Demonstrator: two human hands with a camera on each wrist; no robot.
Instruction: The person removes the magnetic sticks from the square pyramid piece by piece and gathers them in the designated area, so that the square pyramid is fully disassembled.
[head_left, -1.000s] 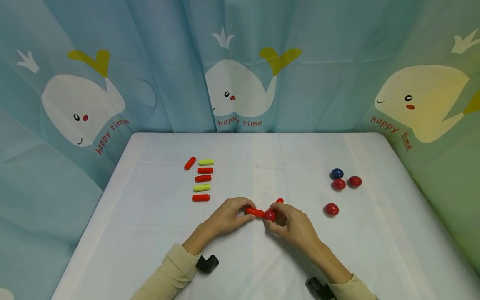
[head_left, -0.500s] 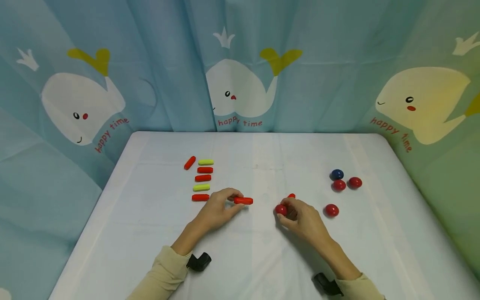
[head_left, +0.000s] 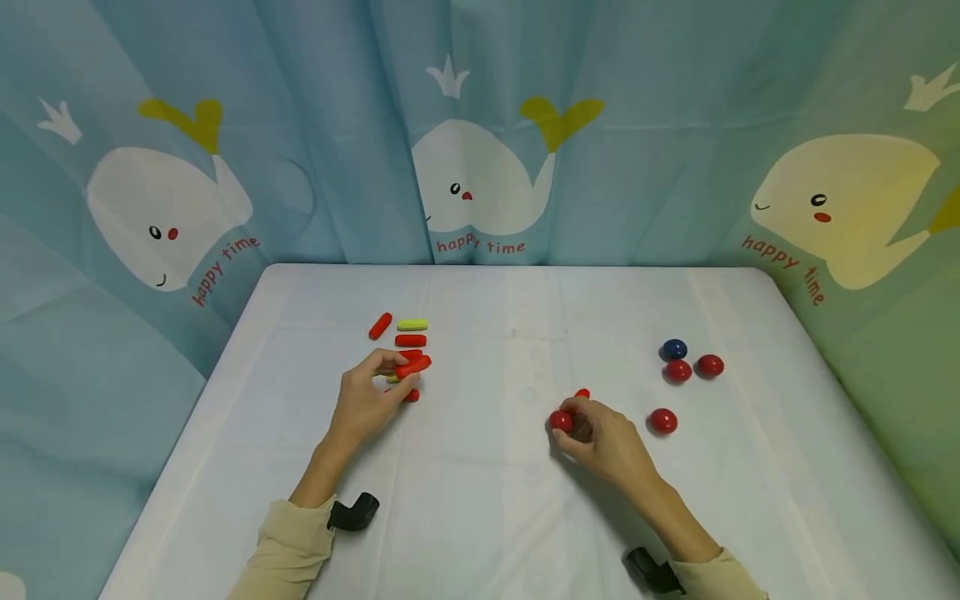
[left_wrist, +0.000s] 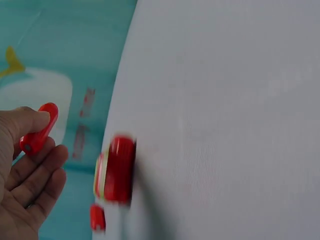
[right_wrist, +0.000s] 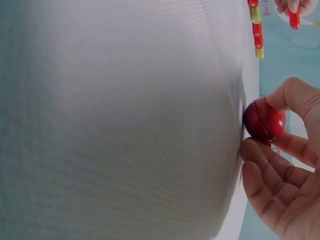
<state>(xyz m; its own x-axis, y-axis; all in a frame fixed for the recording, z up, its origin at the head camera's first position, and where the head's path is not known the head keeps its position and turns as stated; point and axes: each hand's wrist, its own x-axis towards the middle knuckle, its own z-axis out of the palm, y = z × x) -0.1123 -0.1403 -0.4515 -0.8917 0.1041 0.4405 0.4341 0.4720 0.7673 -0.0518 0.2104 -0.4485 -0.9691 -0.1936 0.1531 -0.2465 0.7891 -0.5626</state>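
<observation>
In the head view my left hand (head_left: 365,406) pinches a short red stick with rounded ends (head_left: 414,367) between thumb and fingers. The stick is above the row of sticks at the left, partly covering it; the left wrist view shows the held stick (left_wrist: 40,129) off the table. My right hand (head_left: 615,444) holds a glossy red ball (head_left: 561,422) by thumb and fingertips, low at the tabletop. A seam runs round this ball (right_wrist: 265,119) in the right wrist view. Just behind the right fingers, the end of another red stick (head_left: 582,393) shows.
The row holds several red and yellow-green sticks, among them a yellow-green stick (head_left: 412,325) and a slanted red stick (head_left: 380,326). At the right lie a blue ball (head_left: 675,349) and three red balls, one nearer (head_left: 663,421). A whale-print curtain (head_left: 337,167) borders the white table (head_left: 487,517).
My left hand has carried its red stick from beside the ball, left and away from me, to the row. The right hand shifted slightly right with the ball, then stayed there.
</observation>
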